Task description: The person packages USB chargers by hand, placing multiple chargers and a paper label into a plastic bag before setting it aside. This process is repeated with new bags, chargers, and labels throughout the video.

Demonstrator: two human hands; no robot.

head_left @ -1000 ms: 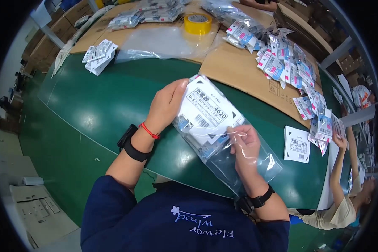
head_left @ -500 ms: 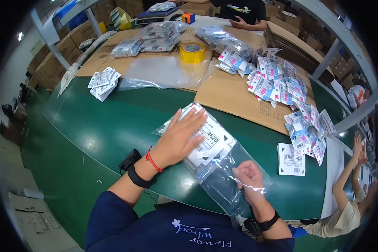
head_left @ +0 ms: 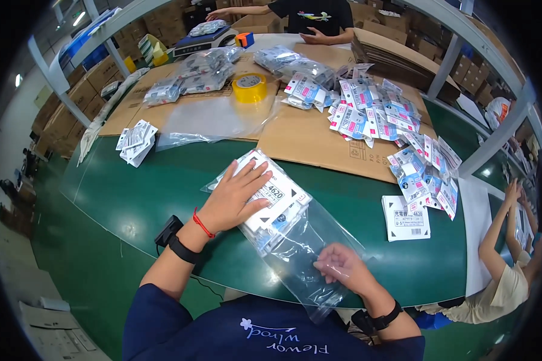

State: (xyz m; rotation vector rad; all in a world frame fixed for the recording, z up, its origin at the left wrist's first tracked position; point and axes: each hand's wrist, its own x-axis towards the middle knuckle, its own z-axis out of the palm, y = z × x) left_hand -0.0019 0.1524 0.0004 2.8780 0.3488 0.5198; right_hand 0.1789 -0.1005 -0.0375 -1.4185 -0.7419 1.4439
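Note:
A long clear plastic bag [head_left: 310, 240] lies slantwise on the green table in front of me. Its far end holds small white-and-blue packets [head_left: 277, 231], with a white printed label card [head_left: 290, 194] on top. My left hand [head_left: 235, 195] rests flat over this card, its fingers spread. Toward the near end, my right hand [head_left: 341, 268] is curled closed, and shiny film covers part of it, so it seems to be inside the bag. Whether its fingers pinch anything, I cannot make out.
A stack of label cards [head_left: 406, 219] lies at right, below a heap of carded packets [head_left: 373, 111]. Loose cards [head_left: 137, 143] lie at left. Beyond are flat clear bags [head_left: 205, 120], yellow tape [head_left: 250, 88], filled bags [head_left: 199, 69] and a scale [head_left: 205, 42]. Co-workers stand across and at right.
The whole view has shifted a little, moving the table's contents left in it. My left hand stays spread on the card; my right hand remains curled at the bag's near part.

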